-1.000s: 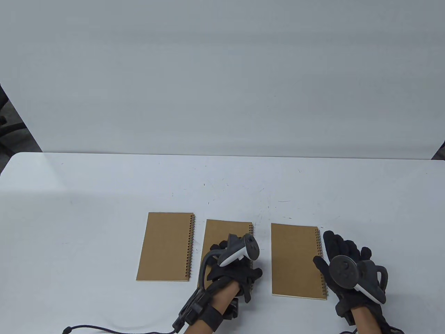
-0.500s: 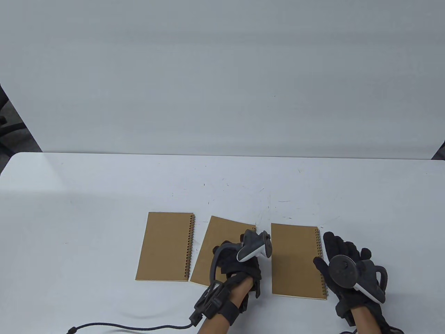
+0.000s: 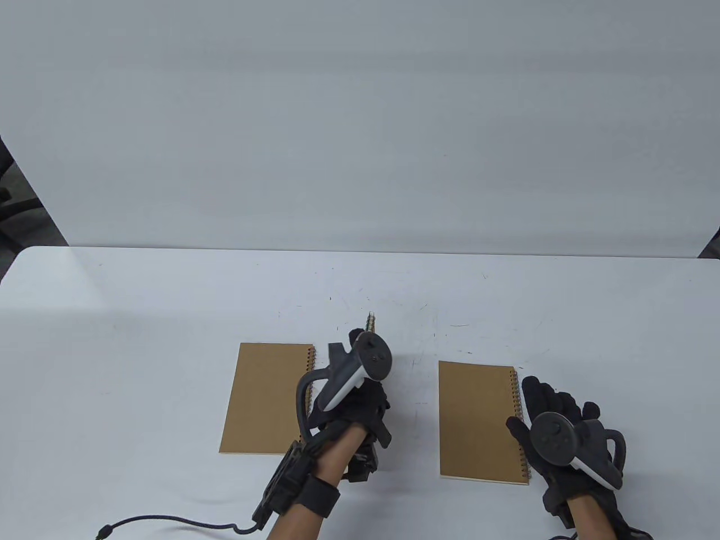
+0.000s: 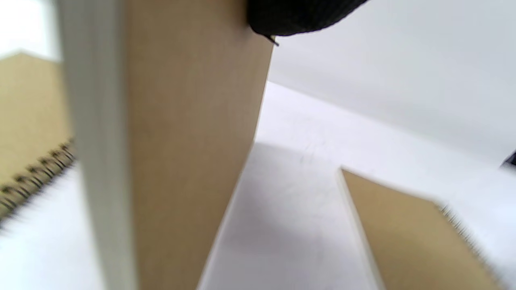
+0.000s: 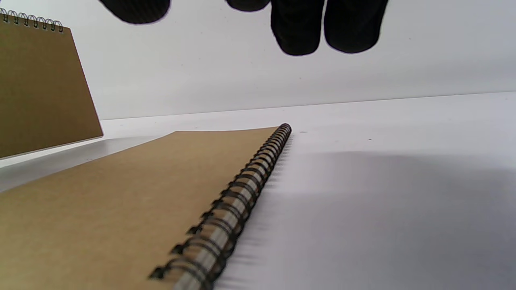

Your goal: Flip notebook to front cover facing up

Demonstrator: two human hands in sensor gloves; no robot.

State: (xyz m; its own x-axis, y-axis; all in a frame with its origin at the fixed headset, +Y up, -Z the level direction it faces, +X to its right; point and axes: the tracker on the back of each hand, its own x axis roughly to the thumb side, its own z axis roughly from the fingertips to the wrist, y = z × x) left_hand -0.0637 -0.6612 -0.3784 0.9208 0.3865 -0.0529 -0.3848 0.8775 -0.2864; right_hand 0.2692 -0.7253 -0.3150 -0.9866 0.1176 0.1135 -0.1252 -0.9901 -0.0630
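Note:
Three kraft-brown spiral notebooks are here. My left hand [image 3: 364, 400] grips the middle notebook [image 4: 189, 133] and holds it up on edge above the table. In the table view the hand hides most of it and only its spiral tip [image 3: 371, 322] shows. It stands upright at the left of the right wrist view [image 5: 40, 84]. The left notebook [image 3: 267, 399] and the right notebook [image 3: 478, 422] lie flat with their spirals on the right. My right hand [image 3: 554, 413] is open and empty, fingers spread beside the right notebook's spiral [image 5: 242, 193].
The white table [image 3: 169, 315] has faint pen marks near its middle. A white wall panel [image 3: 360, 140] stands along the back edge. A black cable [image 3: 169, 523] trails from my left wrist along the front edge.
My left hand has lifted the middle notebook off the table, from flat to standing on edge, and has moved up and to the left. The right hand has not moved.

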